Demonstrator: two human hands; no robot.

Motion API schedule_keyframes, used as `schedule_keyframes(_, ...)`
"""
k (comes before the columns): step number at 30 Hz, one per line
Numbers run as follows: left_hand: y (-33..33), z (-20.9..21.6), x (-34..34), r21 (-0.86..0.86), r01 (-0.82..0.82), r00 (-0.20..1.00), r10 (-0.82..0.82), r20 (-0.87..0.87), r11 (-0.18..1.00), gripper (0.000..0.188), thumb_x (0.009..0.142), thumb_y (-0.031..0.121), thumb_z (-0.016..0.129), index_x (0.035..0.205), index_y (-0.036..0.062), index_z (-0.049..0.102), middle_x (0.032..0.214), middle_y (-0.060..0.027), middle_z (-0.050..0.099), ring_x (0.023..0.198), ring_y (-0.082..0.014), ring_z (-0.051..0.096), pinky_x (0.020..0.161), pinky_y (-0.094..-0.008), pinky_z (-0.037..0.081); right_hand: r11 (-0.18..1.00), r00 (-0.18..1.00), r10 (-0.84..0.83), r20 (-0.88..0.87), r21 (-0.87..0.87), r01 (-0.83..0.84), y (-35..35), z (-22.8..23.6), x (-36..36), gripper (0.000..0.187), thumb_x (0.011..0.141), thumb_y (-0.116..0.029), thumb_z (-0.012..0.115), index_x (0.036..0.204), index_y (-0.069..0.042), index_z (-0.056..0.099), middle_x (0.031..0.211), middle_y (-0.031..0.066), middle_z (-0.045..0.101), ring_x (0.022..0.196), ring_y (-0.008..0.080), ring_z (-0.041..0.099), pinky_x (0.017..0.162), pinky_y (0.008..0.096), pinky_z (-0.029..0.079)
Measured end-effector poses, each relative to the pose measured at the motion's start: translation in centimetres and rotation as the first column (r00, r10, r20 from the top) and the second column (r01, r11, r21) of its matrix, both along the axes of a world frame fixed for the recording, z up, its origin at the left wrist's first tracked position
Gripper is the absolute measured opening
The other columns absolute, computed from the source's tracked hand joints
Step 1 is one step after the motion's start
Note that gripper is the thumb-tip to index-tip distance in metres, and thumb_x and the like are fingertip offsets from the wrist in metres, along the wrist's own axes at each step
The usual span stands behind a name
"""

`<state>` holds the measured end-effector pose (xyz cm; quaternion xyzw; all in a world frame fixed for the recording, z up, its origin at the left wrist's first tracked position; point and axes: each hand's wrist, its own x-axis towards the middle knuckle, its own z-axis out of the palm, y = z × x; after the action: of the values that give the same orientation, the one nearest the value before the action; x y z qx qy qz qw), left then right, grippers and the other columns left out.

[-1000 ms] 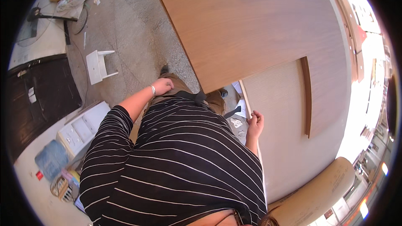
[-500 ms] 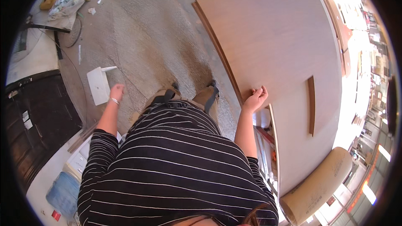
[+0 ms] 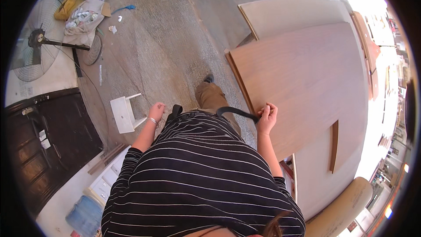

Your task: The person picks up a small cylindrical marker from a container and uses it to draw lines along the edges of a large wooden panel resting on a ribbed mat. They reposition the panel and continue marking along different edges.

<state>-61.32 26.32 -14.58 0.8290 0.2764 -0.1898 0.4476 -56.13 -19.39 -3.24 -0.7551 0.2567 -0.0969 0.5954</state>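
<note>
My right hand is at the right of my waist, above the edge of a brown wood-grain board. Its fingers are curled in, and the far end of a black strap from my waist runs into them. My left hand, with a bracelet at the wrist, hangs in front of my left side. Its fingers are loosely curled, with nothing seen in them. Close by it on the floor lies a small white stool, tipped over.
A stack of boards fills the right side, with a pale panel behind and a narrow wood strip on top. A large cardboard roll lies near right. Far left are a standing fan and a sack of scraps. A blue water bottle is near left.
My view has shifted, and the fan and pale panel show more. My left hand has come in toward my waist. The black strap now stretches out to my right hand.
</note>
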Motion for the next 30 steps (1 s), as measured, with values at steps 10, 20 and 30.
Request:
schedule_keyframes(10,1.5,4.5,19.2,-0.011,-0.129,0.989,0.128,-0.073,0.992,0.017,0.084,0.018,0.051,0.087,0.0047,0.061,0.064,-0.0049,0.060,0.049,-0.0132,0.052,0.044,-0.0296,0.041,0.995,0.996,0.070,-0.060,-0.069,-0.074,1.5,0.0,19.5,0.016,0.089,-0.018,0.055,0.097,-0.004,0.056,0.071,0.0064,0.061,0.057,0.0128,0.059,0.051,0.0253,0.048)
schedule_keyframes(20,1.8,3.4,43.1,0.149,0.428,0.897,-0.399,-0.190,0.892,0.012,0.081,0.010,0.053,0.086,0.0039,0.062,0.065,-0.0062,0.061,0.058,-0.0153,0.058,0.057,-0.0303,0.046,0.931,0.938,-0.348,0.004,-0.115,0.346,1.8,0.4,29.8,0.016,0.090,-0.017,0.054,0.101,-0.005,0.055,0.070,0.0034,0.058,0.056,0.0088,0.056,0.052,0.0234,0.047)
schedule_keyframes(30,-2.4,3.3,75.0,0.092,0.736,0.676,-0.736,-0.034,0.671,0.012,0.082,0.013,0.056,0.088,0.0064,0.063,0.068,-0.0036,0.061,0.060,-0.0118,0.056,0.057,-0.0279,0.045,0.426,0.437,-0.899,0.026,-0.177,0.887,7.3,0.4,31.1,0.015,0.091,-0.016,0.053,0.101,-0.005,0.054,0.070,0.0023,0.053,0.054,0.0085,0.051,0.049,0.0222,0.046)
